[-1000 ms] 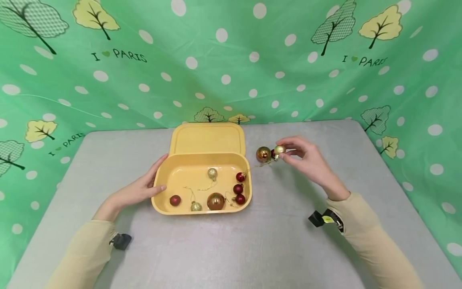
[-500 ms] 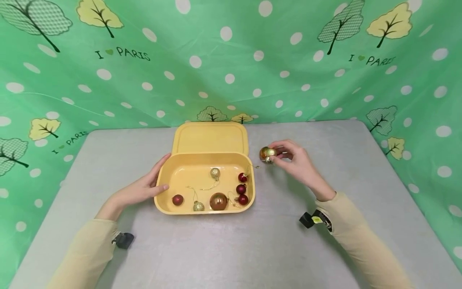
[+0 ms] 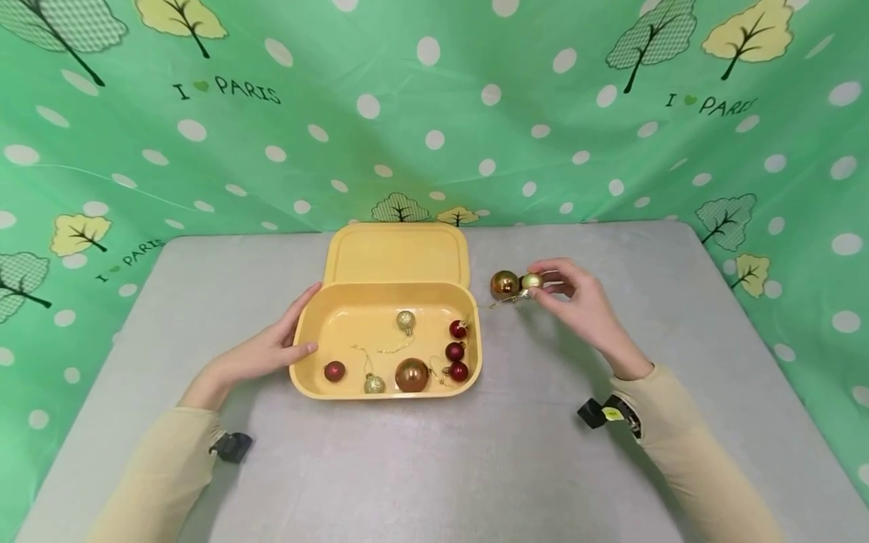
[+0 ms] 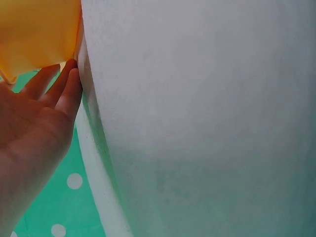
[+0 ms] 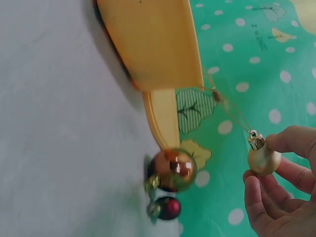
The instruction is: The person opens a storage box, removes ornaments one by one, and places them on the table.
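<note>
We are pinching a small gold ball (image 5: pixel 264 160) between the thumb and fingers of our right hand (image 3: pixel 573 298), holding it above the bench (image 3: pixel 407 460), to the right of a yellow box (image 3: pixel 366 332). Its gold cord (image 5: pixel 232 107) is stretching from the cap toward the box's right edge; whether it is touching, we are not able to tell. Just beside the held ball, a large copper ball (image 3: pixel 505 285) is resting on the bench near the far edge, and a red ball (image 5: pixel 168 208) is lying next to it.

Our left hand (image 3: pixel 261 351) is gripping the box's left edge, the thumb reaching over the rim and the fingers lying along the outer wall.

Inside the box, three red balls (image 3: pixel 455 351) are lining the right edge, a second large copper ball (image 3: pixel 411 375) and a glittery gold ball (image 3: pixel 374 384) are sitting along the near edge, and a single red ball (image 3: pixel 334 371) is resting toward the near left corner. Another glittery gold ball (image 3: pixel 405 320) is lying nearer the far edge. Behind the box, a yellow lid (image 3: pixel 397 253) is lying toward the bench's far edge, where a green dotted cloth (image 3: pixel 462 181) is hanging.
</note>
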Tool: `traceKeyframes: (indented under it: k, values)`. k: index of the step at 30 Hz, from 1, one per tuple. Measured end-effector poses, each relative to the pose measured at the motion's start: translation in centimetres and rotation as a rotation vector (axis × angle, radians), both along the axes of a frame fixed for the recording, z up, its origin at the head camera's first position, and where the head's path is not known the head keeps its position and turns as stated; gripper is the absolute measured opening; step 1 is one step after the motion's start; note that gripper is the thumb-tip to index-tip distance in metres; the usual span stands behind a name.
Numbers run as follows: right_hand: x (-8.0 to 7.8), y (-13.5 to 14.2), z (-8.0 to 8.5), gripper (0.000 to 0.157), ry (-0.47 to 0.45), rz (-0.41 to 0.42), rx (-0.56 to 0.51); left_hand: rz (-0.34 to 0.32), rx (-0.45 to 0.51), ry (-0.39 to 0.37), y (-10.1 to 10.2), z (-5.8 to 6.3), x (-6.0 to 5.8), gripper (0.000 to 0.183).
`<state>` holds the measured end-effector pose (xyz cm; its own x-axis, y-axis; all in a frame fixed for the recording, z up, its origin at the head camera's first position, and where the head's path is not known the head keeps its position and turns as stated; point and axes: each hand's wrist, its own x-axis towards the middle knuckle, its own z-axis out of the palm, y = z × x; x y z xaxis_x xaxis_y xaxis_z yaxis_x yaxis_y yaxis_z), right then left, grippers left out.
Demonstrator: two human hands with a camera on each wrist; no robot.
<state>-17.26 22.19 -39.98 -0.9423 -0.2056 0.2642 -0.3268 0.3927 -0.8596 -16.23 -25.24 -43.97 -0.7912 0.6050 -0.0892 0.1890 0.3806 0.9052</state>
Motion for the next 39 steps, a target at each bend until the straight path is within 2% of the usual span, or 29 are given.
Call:
traceKeyframes:
  k: [9, 18, 26, 39]
  values:
    - [1.2, 2.7, -0.9, 0.028, -0.039, -0.057, 0.031, -0.008, 0.017, -0.003, 0.1, 0.0, -0.1, 0.088]
    - [0.9, 4.0, -1.4, 0.029, -0.049, -0.097, 0.038, -0.017, 0.025, 0.009, 0.0, 0.0, -0.1, 0.089]
    - [0.6, 4.2, 0.1, 0.028, 0.022, -0.121, -0.028, -0.015, 0.029, 0.004, 0.1, 0.0, -0.1, 0.088]
    - [0.4, 4.9, 3.6, 0.027, 0.131, -0.122, -0.009, -0.008, 0.005, 0.013, 0.0, -0.2, -0.2, 0.089]
